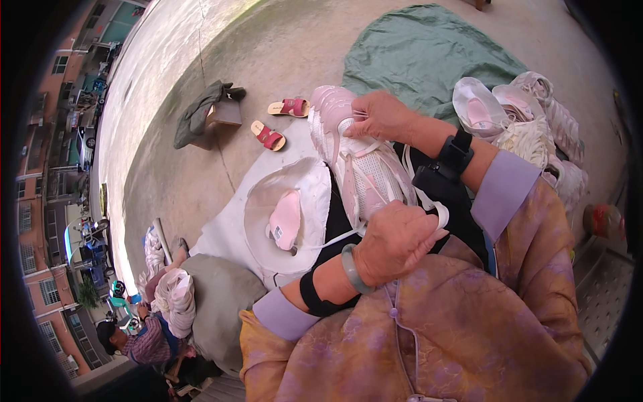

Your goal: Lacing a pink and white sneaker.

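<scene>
A pink and white shoe upper [367, 181] with mesh panels lies across my lap, a white shoelace [407, 167] threaded partly through it. My right hand [385, 115] is closed, thumb and fingers pinching the upper near its far end. Closer to me, my left hand [400, 240] is curled round the white lace, which loops out past its fingers on the right. What lies inside that fist is partly hidden. Left of the upper rests a white, bowl-shaped shoe piece [258, 191] with a pink lining part [287, 220] inside.
Several pink and white uppers [529, 127] are piled at the right by a green cloth [429, 53]. Red sandals [269, 136] and a low box with dark cloth [224, 112] stand on the concrete. Another person [151, 345] sits at the lower left beside bundled uppers [175, 301].
</scene>
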A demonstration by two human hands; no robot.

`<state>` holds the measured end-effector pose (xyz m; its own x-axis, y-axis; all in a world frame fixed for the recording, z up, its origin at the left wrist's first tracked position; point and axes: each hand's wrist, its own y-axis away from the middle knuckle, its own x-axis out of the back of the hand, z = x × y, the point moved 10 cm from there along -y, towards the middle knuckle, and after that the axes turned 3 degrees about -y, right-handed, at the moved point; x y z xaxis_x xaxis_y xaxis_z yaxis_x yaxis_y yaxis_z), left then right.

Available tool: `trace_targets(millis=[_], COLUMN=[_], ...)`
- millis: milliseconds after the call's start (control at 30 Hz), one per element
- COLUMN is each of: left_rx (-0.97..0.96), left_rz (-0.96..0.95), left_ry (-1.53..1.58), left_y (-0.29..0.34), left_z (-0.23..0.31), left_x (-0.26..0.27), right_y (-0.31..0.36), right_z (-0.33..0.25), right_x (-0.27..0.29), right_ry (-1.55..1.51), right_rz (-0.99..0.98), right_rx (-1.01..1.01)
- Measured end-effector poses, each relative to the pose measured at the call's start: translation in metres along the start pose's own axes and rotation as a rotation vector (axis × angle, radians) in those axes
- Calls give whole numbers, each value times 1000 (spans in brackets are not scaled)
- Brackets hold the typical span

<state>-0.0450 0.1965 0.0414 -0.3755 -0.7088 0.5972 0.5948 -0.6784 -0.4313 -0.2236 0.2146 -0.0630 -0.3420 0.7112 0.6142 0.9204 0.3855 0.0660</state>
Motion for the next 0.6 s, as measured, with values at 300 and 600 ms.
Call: trace_targets(millis=[300, 600], left_rx=[349, 33], left_rz=[-160, -256], left_ry=[354, 211], left_y=[-10, -14], left_z=[10, 54], left_x=[-3, 0], right_y=[1, 8], right_z=[4, 13], right_x=[-5, -8], right_ry=[-19, -211], right_rz=[148, 139], right_rx=[21, -64])
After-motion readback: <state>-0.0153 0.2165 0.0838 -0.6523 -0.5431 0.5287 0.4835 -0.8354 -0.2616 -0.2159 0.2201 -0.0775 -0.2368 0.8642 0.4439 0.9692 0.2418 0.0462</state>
